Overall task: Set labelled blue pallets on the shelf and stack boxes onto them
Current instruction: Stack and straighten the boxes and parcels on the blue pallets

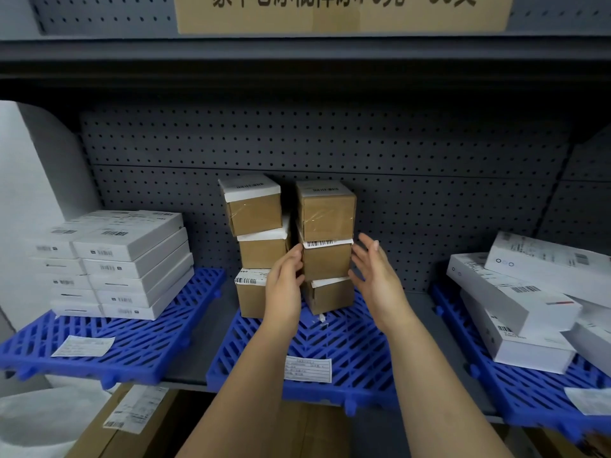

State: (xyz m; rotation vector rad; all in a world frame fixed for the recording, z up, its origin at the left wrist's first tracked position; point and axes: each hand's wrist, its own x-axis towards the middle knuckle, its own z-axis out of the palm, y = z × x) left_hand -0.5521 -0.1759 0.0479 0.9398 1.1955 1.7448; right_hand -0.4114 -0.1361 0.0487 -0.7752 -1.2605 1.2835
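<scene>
Nearest the camera, two bare forearms are reaching up from the bottom edge toward the middle of the shelf (390,295). The left hand (286,280) is lying flat-fingered against the left side of the right-hand brown stack, between the two stacks, its fingers curled loosely and gripping nothing that I can make out. The right hand (375,276) is hovering open, palm inward, just beside the same stack's right side and seemingly not touching it.

Three blue pallets are sitting along the shelf's front edge, each carrying a white paper label near its front: the left pallet (139,355), the middle pallet (357,352) and the right pallet (515,388), which is running out past the right edge of the view. So the pallet-setting part is looking finished, as far as this view reaches.

Brown boxes (325,213) are standing at the middle pallet's back edge in two stacks of three, six in all; both stacks are leaning a little and probably being squared up. Flat white boxes (132,246) are filling the left pallet's back half, roughly five layers high in two columns; the exact count is unclear. On the right pallet, long white boxes (515,292) are lying loosely, at least four, not neatly stacked, so tidying there is likely remaining.
</scene>
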